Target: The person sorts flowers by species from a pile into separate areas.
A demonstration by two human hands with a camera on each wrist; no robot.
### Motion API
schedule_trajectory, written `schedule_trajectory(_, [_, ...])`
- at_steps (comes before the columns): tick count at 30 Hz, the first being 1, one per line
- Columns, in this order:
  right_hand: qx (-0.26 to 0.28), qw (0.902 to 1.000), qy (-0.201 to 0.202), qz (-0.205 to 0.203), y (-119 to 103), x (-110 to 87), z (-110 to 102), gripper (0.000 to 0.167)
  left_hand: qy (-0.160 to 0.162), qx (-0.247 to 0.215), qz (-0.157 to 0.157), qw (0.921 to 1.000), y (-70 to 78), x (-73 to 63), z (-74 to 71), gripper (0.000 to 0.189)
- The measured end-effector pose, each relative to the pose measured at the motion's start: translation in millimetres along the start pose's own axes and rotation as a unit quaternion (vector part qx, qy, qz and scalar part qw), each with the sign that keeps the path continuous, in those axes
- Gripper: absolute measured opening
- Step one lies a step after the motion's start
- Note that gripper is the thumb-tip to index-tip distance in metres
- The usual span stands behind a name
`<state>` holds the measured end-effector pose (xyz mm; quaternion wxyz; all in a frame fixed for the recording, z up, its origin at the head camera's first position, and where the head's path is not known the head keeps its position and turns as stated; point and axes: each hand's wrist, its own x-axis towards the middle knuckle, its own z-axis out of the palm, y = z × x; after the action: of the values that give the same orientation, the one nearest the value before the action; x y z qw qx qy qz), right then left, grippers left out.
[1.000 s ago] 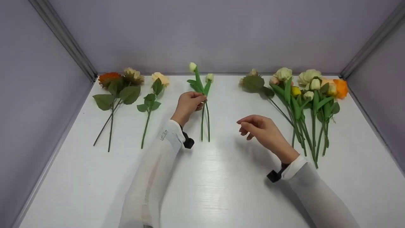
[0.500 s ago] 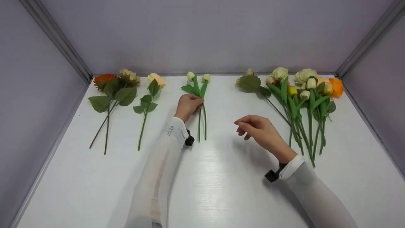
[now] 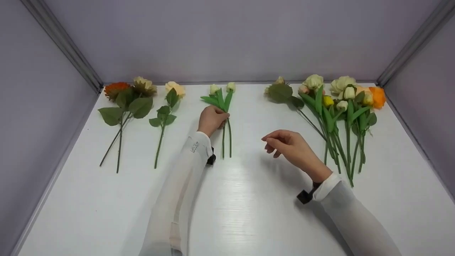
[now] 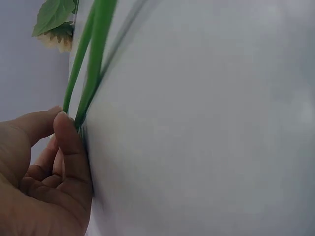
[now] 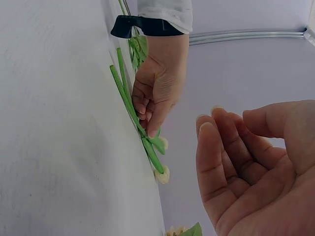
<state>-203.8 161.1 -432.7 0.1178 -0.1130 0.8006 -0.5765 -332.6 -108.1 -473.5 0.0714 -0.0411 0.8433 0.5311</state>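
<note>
Two pale tulips with green leaves are side by side in the middle of the table's far part: the left tulip [image 3: 214, 89] and the right tulip [image 3: 231, 87]. My left hand [image 3: 212, 120] pinches the left tulip's stem between thumb and forefinger, low over the white table. In the left wrist view, the thumb and forefinger of the left hand [image 4: 59, 162] meet at a thin green stem [image 4: 78, 73], with a second one close beside it. Loosely curled, my right hand [image 3: 289, 145] hovers to the right and holds nothing.
At the left lie an orange flower [image 3: 116, 90], a cream flower [image 3: 144, 86] and a peach rose [image 3: 175, 89]. A spread of several mixed flowers [image 3: 341, 103] lies at the right. Grey walls [image 3: 227, 42] border the table's back and sides.
The left tulip's head has come down from above the right one to about level with it, and my left hand has sunk slightly. My right hand has hardly moved.
</note>
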Motion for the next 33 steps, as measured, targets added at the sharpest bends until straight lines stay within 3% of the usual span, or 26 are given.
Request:
schedule_trajectory(12, [-0.016, 0.9998, -0.009, 0.001, 6, 3.2, -5, 0.038, -0.006, -0.024, 0.006, 0.9997, 1.0, -6.8, -9.5, 0.025])
schedule_trajectory(15, [-0.033, 0.9994, -0.004, 0.013, 12, 6.3, -13, 0.039, 0.001, -0.036, 0.039, 0.9986, 3.8, -17.4, -10.8, 0.028])
schedule_trajectory(17, [-0.048, 0.9985, 0.006, 0.025, 17, 8.2, -22, 0.040, 0.000, -0.028, 0.079, 0.9965, 7.0, -29.9, -8.8, 0.031])
schedule_trajectory(20, [-0.083, 0.9951, 0.029, 0.046, 25, 9.4, -43, 0.042, -0.023, 0.021, 0.150, 0.9882, 12.6, -54.0, -1.4, 0.036])
schedule_trajectory(22, [-0.113, 0.9906, 0.047, 0.062, 28, 7.1, -61, 0.044, -0.046, 0.071, 0.198, 0.9766, 17.9, -70.9, 4.4, 0.040])
schedule_trajectory(24, [-0.148, 0.9832, 0.070, 0.080, 30, 1.6, -82, 0.048, -0.070, 0.124, 0.248, 0.9583, 25.4, -86.2, 9.6, 0.044])
schedule_trajectory(29, [-0.236, 0.9550, 0.137, 0.117, 39, -17.9, -129, 0.053, -0.104, 0.228, 0.368, 0.8955, 46.7, -116.0, 21.3, 0.053])
schedule_trajectory(33, [-0.264, 0.9432, 0.138, 0.147, 45, -30.7, -149, 0.054, -0.133, 0.278, 0.430, 0.8487, 54.9, -132.8, 30.1, 0.056])
